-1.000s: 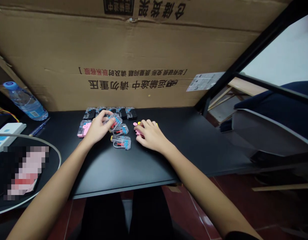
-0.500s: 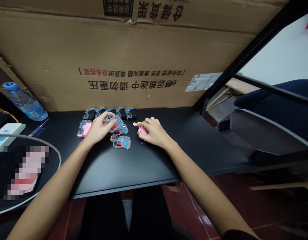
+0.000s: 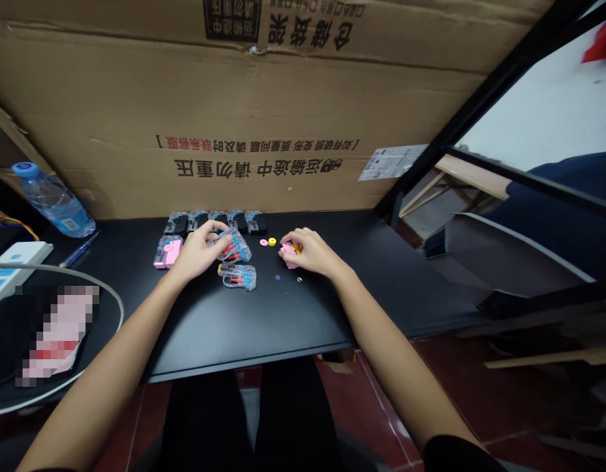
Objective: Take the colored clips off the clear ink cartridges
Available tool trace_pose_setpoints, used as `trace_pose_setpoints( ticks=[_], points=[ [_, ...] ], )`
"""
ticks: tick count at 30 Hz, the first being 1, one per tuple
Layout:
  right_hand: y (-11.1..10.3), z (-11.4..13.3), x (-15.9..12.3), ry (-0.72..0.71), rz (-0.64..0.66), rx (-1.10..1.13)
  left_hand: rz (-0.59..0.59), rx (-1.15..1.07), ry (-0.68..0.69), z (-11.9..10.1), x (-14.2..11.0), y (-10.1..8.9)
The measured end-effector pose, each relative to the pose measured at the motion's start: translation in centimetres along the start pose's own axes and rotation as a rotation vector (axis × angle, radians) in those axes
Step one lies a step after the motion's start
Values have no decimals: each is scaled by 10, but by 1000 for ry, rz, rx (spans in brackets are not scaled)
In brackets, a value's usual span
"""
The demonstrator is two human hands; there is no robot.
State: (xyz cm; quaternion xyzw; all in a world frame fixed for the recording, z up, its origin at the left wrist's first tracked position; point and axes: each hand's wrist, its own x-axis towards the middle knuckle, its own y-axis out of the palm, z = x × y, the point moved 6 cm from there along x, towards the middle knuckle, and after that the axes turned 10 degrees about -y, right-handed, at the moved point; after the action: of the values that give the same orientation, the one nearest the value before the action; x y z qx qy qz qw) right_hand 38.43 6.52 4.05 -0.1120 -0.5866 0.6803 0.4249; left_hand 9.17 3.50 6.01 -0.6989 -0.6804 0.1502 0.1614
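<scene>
My left hand [image 3: 199,252] is closed on a clear plastic toy gun [image 3: 238,246] with red and blue inner parts, the thumb on its near side. Another clear toy gun [image 3: 240,278] lies just below on the table. Beside my left wrist sits a clear piece with a pink cover [image 3: 168,253]. To the right, the fingers of my right hand [image 3: 312,252] are closed around small pink plastic parts [image 3: 289,256], with some yellow showing among them. Left of those fingers lie a pink ring [image 3: 264,242] and a yellow ring [image 3: 272,242].
Several clear-and-black pieces [image 3: 238,223] form a row by the cardboard [image 3: 263,98]. A blue disc [image 3: 278,277] and a small pale bit [image 3: 299,280] lie nearby. At left are a water bottle [image 3: 54,202], a pen [image 3: 79,250], a power strip [image 3: 18,272] and a cable [image 3: 116,298].
My right hand has drawn slightly right with the pink parts, uncovering the yellow ring and the small pale bit. My left hand stays on the toy gun. The view has shifted a little.
</scene>
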Motion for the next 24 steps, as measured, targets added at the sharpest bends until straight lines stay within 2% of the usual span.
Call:
trace_pose_setpoints(
  ticks=[3, 5, 8, 11, 14, 20, 24],
  points=[
    [-8, -6, 0, 29, -52, -15, 11, 19, 0, 0, 0, 1],
    [-11, 3, 2, 26, -128, 6, 13, 53, 26, -2, 0, 1],
    [-5, 34, 7, -37, -198, 160, 56, 75, 79, -7, -1, 3],
    [12, 67, 12, -105, -174, 352, 181, 40, 101, -12, -4, 10],
    [22, 90, 15, -224, -134, 405, 271, -15, 59, -15, -9, 17],
    [21, 94, 14, -359, -174, 352, 319, -59, 3, -19, -13, 23],
    [24, 95, 19, -340, -219, 402, 280, -70, 18, -16, -9, 22]
  ],
)
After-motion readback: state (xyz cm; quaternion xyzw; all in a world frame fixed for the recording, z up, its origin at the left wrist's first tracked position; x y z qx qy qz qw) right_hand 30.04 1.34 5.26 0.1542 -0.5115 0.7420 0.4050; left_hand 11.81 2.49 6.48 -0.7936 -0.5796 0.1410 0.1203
